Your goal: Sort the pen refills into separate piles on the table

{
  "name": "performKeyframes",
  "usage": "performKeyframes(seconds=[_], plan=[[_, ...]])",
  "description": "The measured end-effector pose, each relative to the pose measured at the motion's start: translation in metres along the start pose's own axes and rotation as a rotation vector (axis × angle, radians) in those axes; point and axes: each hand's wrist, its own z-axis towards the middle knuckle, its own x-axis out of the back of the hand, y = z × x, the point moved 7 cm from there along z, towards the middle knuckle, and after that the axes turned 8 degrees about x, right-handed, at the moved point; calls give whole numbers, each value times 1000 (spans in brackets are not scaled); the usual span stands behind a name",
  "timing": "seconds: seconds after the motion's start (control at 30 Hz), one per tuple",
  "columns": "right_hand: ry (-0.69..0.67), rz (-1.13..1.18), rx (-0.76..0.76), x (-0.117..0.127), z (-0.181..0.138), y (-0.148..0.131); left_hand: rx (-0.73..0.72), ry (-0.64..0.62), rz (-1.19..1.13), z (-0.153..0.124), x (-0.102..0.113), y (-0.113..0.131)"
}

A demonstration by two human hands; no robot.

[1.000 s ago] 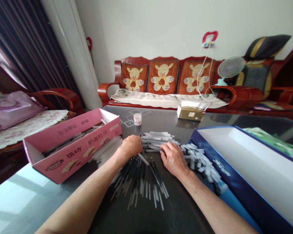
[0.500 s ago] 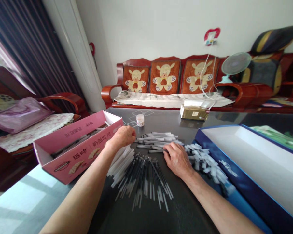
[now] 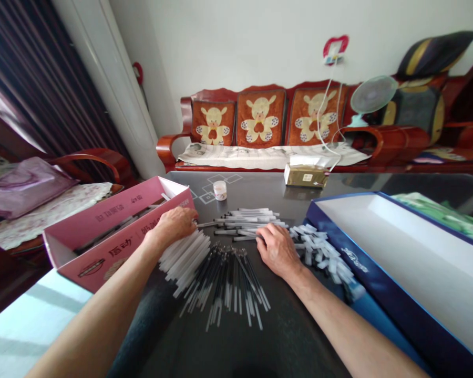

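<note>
Left hand [image 3: 176, 222] curled over far end of white tubes [image 3: 185, 257], beside pink box [image 3: 102, 231]; grip unclear. Right hand [image 3: 275, 249] palm down, fingers loosely bent, resting on assembled pens [image 3: 246, 223], perhaps pinching one. Black refills [image 3: 228, 283] fanned between, white caps [image 3: 319, 252] right.

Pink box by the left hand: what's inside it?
Inside the pink box, pale and grey stick-like pieces lie along its length; the near wall hides the rest. The left hand rests at its corner.

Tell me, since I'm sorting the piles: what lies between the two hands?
In the head view, between the left hand and right hand lie assembled pens, with dark refills fanned just nearer.
</note>
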Motion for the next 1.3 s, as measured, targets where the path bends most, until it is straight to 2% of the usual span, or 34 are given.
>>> performKeyframes(seconds=[0.1, 0.23, 0.33, 0.4, 0.53, 0.63, 0.7, 0.83, 0.93, 1.0, 1.07, 1.1, 1.2, 1.23, 1.3], plan=[[4, 4, 1, 0, 0, 0, -8, 82, -70, 1, 20, 22], [51, 40, -3, 5, 0, 0, -85, 200, -250, -3, 39, 77], [98, 74, -10, 10, 0, 0, -157, 157, -378, -9, 30, 113], [111, 82, -9, 11, 1, 0, -187, 151, -424, -12, 22, 125], [139, 95, -10, 11, 1, 0, -183, 161, -473, -14, 12, 124], [192, 141, -16, 12, 1, 2, -168, 104, -584, -9, 4, 120], [230, 193, -16, 13, 0, 2, -159, 29, -769, -6, -5, 122], [294, 292, -27, 17, 0, 1, -73, -159, -1330, -4, -24, 132], [292, 418, -16, 20, 1, -2, 7, -238, -1706, -6, -24, 135], [313, 511, -45, 23, 1, 0, 34, -237, -1836, -6, -17, 130], [367, 562, -133, 24, -1, 7, -9, -153, -1787, -4, -5, 121], [395, 574, -186, 24, -3, 12, -69, -65, -1677, -4, 3, 116], [422, 591, -281, 19, -6, 21, -277, 250, -1088, -13, 22, 115], [426, 585, -290, 18, -6, 22, -326, 316, -872, -18, 23, 120], [433, 552, -281, 18, -6, 23, -379, 368, -534, -25, 17, 132]])
